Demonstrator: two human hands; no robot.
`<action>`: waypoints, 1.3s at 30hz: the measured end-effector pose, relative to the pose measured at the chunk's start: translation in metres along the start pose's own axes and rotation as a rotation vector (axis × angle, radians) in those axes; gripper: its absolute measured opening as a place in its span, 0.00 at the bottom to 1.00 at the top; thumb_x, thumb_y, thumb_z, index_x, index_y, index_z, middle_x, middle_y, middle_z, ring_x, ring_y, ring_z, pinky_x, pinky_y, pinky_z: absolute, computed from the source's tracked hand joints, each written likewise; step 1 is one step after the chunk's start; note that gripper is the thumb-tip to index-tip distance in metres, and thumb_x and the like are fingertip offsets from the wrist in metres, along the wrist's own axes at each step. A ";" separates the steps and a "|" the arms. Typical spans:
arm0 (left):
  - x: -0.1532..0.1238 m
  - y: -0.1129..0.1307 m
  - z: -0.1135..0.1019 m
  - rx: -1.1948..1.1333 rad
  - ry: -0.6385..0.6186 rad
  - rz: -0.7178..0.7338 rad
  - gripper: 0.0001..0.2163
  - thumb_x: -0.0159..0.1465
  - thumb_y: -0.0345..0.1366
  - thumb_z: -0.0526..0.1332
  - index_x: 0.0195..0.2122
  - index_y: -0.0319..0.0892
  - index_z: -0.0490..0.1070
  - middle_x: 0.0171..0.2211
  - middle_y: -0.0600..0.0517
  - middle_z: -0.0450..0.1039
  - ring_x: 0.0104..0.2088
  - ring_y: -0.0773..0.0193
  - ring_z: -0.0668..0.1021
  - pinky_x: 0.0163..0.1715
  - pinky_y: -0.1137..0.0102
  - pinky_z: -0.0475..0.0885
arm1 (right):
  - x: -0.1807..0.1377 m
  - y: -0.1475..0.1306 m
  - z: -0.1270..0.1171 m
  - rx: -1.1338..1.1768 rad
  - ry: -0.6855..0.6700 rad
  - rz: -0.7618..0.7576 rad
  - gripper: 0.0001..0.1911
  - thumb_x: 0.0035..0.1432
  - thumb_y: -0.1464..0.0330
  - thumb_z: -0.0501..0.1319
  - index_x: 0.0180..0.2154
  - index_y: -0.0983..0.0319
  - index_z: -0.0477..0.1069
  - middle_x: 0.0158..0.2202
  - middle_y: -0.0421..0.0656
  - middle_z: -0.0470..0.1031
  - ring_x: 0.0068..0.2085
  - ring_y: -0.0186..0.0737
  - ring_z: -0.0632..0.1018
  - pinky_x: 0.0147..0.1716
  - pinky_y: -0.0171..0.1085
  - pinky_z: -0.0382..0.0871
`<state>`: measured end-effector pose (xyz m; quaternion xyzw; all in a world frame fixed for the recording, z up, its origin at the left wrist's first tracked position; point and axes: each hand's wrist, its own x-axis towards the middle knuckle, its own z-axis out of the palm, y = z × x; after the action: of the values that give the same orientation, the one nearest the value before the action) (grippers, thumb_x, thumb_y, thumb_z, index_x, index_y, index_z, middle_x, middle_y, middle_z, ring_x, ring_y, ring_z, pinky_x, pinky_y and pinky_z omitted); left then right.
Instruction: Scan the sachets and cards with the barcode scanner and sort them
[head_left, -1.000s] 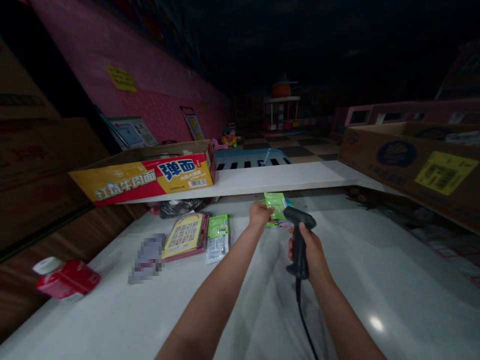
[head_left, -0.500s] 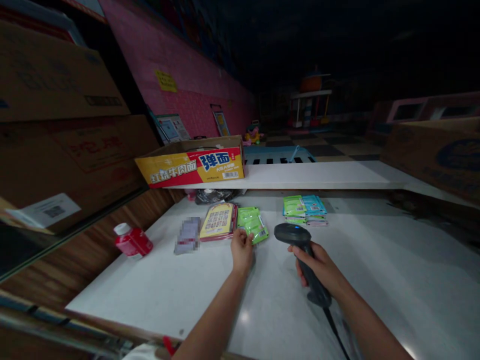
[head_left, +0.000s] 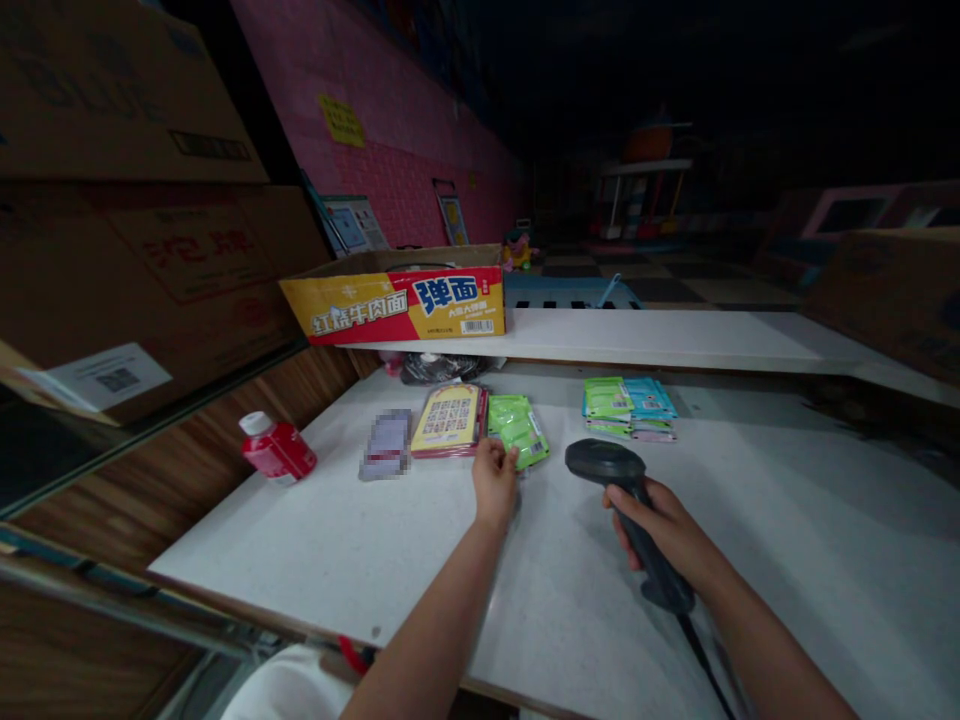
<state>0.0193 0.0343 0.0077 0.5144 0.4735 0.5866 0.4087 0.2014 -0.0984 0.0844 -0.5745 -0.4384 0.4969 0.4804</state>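
My right hand (head_left: 671, 528) is closed around the handle of a dark barcode scanner (head_left: 607, 462), whose head points left over the white counter (head_left: 300, 540). My left hand (head_left: 495, 482) rests on the counter with its fingers curled at the near edge of the green packets (head_left: 517, 428). Whether it pinches a packet is not clear. A small stack of green and blue packets (head_left: 628, 406) lies farther back, to the right of the scanner head.
A yellow card pack (head_left: 448, 420) and a blurred flat item (head_left: 387, 444) lie left of the green packets. A red bottle (head_left: 276, 450) lies at the counter's left. A noodle carton (head_left: 397, 300) sits on the raised shelf (head_left: 675, 345). Cardboard boxes (head_left: 150, 250) stack at left.
My left hand carried a green packet from the far stack to the pile beside the yellow card pack. My right hand drew the scanner back toward me. The view turned left.
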 end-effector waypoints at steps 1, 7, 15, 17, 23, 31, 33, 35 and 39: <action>-0.001 0.000 0.000 -0.002 -0.006 0.001 0.13 0.55 0.43 0.62 0.32 0.44 0.59 0.21 0.60 0.62 0.21 0.70 0.68 0.20 0.77 0.65 | 0.000 0.000 0.000 0.003 0.000 -0.004 0.21 0.49 0.48 0.62 0.31 0.60 0.66 0.16 0.35 0.70 0.12 0.34 0.69 0.12 0.31 0.62; -0.002 0.004 -0.003 0.052 0.029 0.014 0.10 0.59 0.42 0.58 0.38 0.43 0.61 0.24 0.57 0.66 0.21 0.69 0.71 0.18 0.76 0.67 | 0.008 0.006 -0.004 0.038 0.024 0.012 0.23 0.49 0.48 0.62 0.32 0.61 0.68 0.16 0.35 0.70 0.13 0.35 0.70 0.12 0.32 0.63; 0.002 0.017 -0.019 0.489 0.075 0.184 0.07 0.63 0.34 0.56 0.42 0.43 0.64 0.31 0.52 0.72 0.29 0.63 0.75 0.31 0.69 0.72 | 0.012 0.009 -0.009 0.100 0.033 0.050 0.24 0.48 0.47 0.63 0.33 0.61 0.68 0.16 0.36 0.70 0.13 0.36 0.71 0.12 0.33 0.63; 0.002 0.023 -0.022 0.665 0.063 0.237 0.08 0.62 0.32 0.57 0.43 0.43 0.65 0.36 0.48 0.73 0.36 0.59 0.76 0.39 0.65 0.71 | 0.012 0.009 -0.009 0.095 0.025 0.044 0.24 0.48 0.47 0.63 0.34 0.61 0.68 0.17 0.36 0.71 0.13 0.35 0.71 0.12 0.32 0.63; -0.004 0.043 -0.029 1.042 -0.048 0.382 0.08 0.62 0.32 0.57 0.41 0.41 0.72 0.42 0.43 0.70 0.45 0.52 0.72 0.47 0.58 0.69 | 0.010 0.008 -0.006 0.101 0.045 0.030 0.23 0.49 0.48 0.63 0.33 0.61 0.68 0.16 0.35 0.70 0.13 0.35 0.71 0.12 0.33 0.64; -0.008 0.038 -0.030 0.965 -0.581 0.558 0.18 0.57 0.33 0.65 0.49 0.49 0.74 0.55 0.46 0.67 0.57 0.51 0.67 0.56 0.55 0.63 | 0.011 0.009 -0.007 0.103 0.041 0.042 0.22 0.50 0.48 0.63 0.33 0.61 0.68 0.16 0.35 0.70 0.13 0.34 0.71 0.12 0.32 0.64; -0.005 0.036 -0.029 0.992 -0.566 0.534 0.16 0.59 0.30 0.63 0.48 0.48 0.75 0.55 0.46 0.69 0.57 0.51 0.68 0.56 0.55 0.63 | 0.012 0.010 -0.007 0.105 0.047 0.046 0.22 0.50 0.48 0.63 0.34 0.61 0.68 0.16 0.35 0.70 0.13 0.34 0.71 0.12 0.32 0.64; -0.003 0.035 -0.030 1.007 -0.531 0.520 0.16 0.60 0.29 0.62 0.48 0.47 0.75 0.54 0.46 0.70 0.56 0.52 0.69 0.56 0.56 0.64 | 0.012 0.010 -0.007 0.111 0.049 0.048 0.22 0.50 0.48 0.63 0.34 0.61 0.68 0.16 0.35 0.70 0.13 0.34 0.71 0.12 0.32 0.64; 0.002 0.036 -0.037 0.973 -0.537 0.515 0.17 0.58 0.28 0.63 0.50 0.44 0.75 0.55 0.45 0.70 0.56 0.52 0.70 0.56 0.57 0.65 | 0.012 0.010 -0.008 0.112 0.029 0.047 0.23 0.49 0.47 0.63 0.34 0.61 0.68 0.16 0.35 0.70 0.13 0.34 0.71 0.12 0.32 0.64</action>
<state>-0.0179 0.0238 0.0420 0.8698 0.4281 0.2328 0.0772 0.2111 -0.0891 0.0728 -0.5641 -0.3891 0.5234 0.5064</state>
